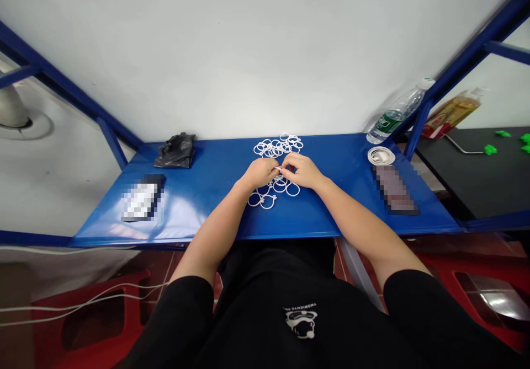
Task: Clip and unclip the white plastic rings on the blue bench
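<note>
My left hand (260,173) and my right hand (303,171) meet over the middle of the blue table. Their fingertips pinch a small part of a thin white ring, mostly hidden by the fingers. Under and in front of the hands lie several white rings (292,190), some with a small clasp-like nub. Just beyond the fingers, a heap of similar white rings (271,149) spreads toward the wall. Whether the held ring is linked to those beneath it, I cannot tell.
On the blue table (215,198) lie a crumpled black plastic bag (176,151) and a blurred phone-like object (143,198) at left. At right are a coiled white cable (381,156), another blurred dark object (395,190) and a water bottle (397,115). Blue frame bars flank both sides.
</note>
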The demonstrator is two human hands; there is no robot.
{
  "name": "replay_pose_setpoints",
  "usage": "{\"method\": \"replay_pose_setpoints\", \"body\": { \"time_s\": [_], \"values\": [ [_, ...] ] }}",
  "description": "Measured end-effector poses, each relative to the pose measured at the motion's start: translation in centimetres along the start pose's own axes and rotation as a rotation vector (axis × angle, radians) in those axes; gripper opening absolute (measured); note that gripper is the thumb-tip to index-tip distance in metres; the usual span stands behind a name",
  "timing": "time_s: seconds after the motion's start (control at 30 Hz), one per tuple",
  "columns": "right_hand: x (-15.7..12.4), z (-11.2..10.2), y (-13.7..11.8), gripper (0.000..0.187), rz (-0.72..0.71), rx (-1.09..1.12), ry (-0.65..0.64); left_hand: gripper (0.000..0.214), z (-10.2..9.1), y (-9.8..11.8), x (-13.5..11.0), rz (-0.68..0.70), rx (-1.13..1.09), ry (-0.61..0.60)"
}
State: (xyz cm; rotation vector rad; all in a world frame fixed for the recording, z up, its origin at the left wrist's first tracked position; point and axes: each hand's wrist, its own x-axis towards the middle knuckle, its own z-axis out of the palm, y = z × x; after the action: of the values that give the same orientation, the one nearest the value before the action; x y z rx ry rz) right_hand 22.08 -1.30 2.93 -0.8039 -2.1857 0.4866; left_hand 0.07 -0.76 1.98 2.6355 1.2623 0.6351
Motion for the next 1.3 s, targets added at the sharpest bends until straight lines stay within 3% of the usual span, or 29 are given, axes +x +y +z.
{"method": "replay_pose_setpoints", "body": {
  "time_s": [0.4, 1.3],
  "values": [
    [0.11, -0.09, 0.59, 0.014, 0.145, 0.051, 0.012, 0.050, -0.34, 0.31, -0.05, 0.040, -0.044, 0.069],
    [0.24, -0.21, 0.56, 0.011, 0.174, 0.055, -0.071, 0.057, -0.56, 0.69, -0.05, 0.032, -0.052, 0.041]
  ]
}}
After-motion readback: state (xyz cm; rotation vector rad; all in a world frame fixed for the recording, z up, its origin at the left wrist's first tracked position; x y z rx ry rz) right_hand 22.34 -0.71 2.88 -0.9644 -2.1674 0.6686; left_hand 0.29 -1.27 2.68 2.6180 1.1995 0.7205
